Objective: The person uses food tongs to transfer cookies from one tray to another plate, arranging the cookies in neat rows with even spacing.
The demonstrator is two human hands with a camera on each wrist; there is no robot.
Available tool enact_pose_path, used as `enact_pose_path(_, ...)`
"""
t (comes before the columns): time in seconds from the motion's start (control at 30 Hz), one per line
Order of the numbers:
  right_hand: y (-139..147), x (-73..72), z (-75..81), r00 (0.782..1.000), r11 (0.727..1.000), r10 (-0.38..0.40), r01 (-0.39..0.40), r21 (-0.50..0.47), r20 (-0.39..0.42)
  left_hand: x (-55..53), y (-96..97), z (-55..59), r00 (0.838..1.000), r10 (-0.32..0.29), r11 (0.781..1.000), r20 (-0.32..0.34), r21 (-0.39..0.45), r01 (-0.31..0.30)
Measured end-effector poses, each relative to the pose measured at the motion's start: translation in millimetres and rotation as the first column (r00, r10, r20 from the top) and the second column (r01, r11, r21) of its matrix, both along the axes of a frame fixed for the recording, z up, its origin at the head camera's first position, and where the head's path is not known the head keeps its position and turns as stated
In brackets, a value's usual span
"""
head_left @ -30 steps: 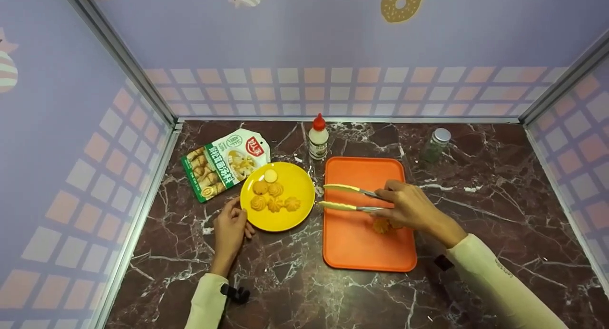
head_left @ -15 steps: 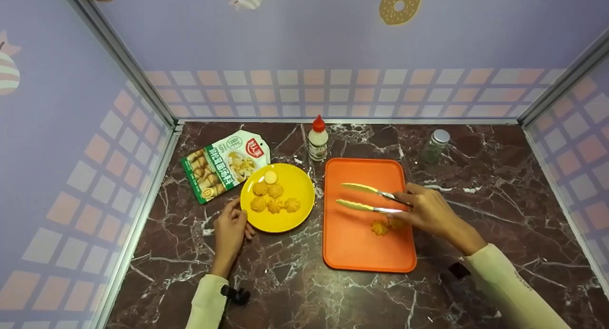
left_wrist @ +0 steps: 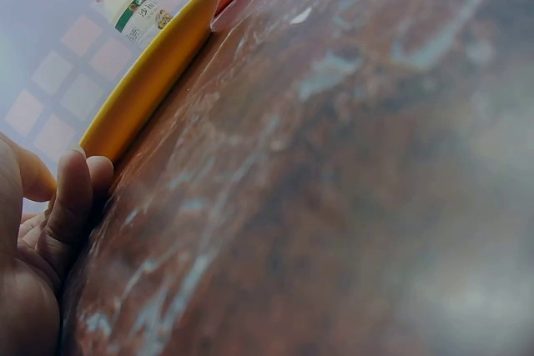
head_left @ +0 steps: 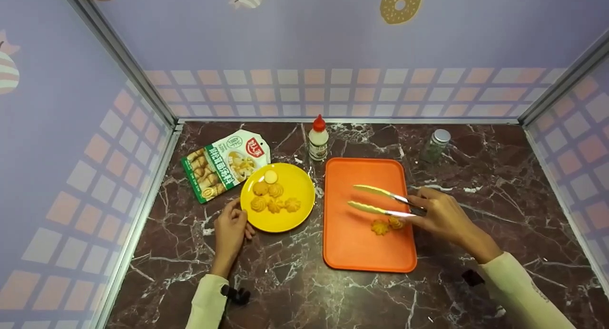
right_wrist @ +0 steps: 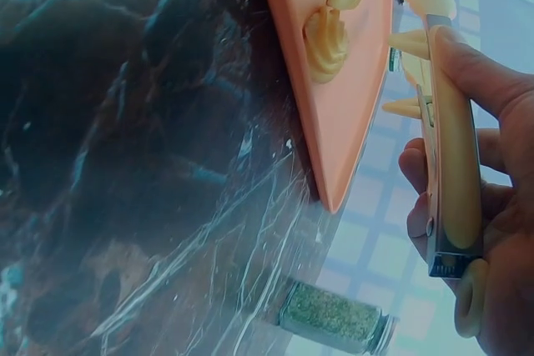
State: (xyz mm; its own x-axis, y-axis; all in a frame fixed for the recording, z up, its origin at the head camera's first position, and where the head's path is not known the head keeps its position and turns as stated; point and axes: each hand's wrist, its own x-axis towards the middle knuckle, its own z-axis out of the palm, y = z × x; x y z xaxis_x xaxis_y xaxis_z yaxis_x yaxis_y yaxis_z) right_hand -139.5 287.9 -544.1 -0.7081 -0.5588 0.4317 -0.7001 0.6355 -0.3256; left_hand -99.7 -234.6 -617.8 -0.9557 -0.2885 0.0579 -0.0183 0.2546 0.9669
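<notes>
My left hand [head_left: 230, 223] holds the left rim of a yellow plate [head_left: 299, 215], its fingertips at the rim in the left wrist view. Several piped butter cookies [head_left: 275, 205] and a small pale yellow round [head_left: 270, 177] lie on the plate. With my right hand [head_left: 443, 215] I grip yellow-tipped metal tongs [head_left: 380, 210], their arms spread and nothing between the tips. They hover over an orange tray [head_left: 364, 255]. Two cookies sit at the tray's right side, one a flower-shaped cookie [head_left: 379, 227], the other a swirled cookie [right_wrist: 327, 43], just below the tongs in the head view.
Behind the plate lies a green and white food packet [head_left: 226, 165]. A white squeeze bottle [head_left: 318, 141] with a red cap stands behind the tray. At the back right is a glass jar [head_left: 435, 146] of green flakes. Panel walls border the marble-patterned counter [head_left: 304, 300].
My right hand has drawn the tongs rightward, from near the plate's edge to above the tray, uncovering the second cookie. The left hand and plate stay put.
</notes>
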Motion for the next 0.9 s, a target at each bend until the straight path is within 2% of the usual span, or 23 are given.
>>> enact_pose_path(0.17, 5.6, 4.4, -1.5, 1.0, 1.0, 0.0, 0.0, 0.0, -0.02, 1.2, -3.7, -3.5, 0.999, -0.033, 0.999, -0.025, 0.026, 0.033)
enact_pose_path(0.43, 18.8, 10.9, -1.9, 0.999, 1.0, 0.004, -0.004, 0.004, -0.042, -0.8, -2.8, -2.3, 1.0, -0.006, 1.0, 0.017, -0.01, 0.006)
enact_pose_path(0.9, 34.5, 18.6, 3.5, 0.997, 0.999, 0.041, -0.04, 0.018, -0.063, 0.5, -5.7, -3.6, 0.998, -0.039, 0.999, -0.044, 0.003, 0.039)
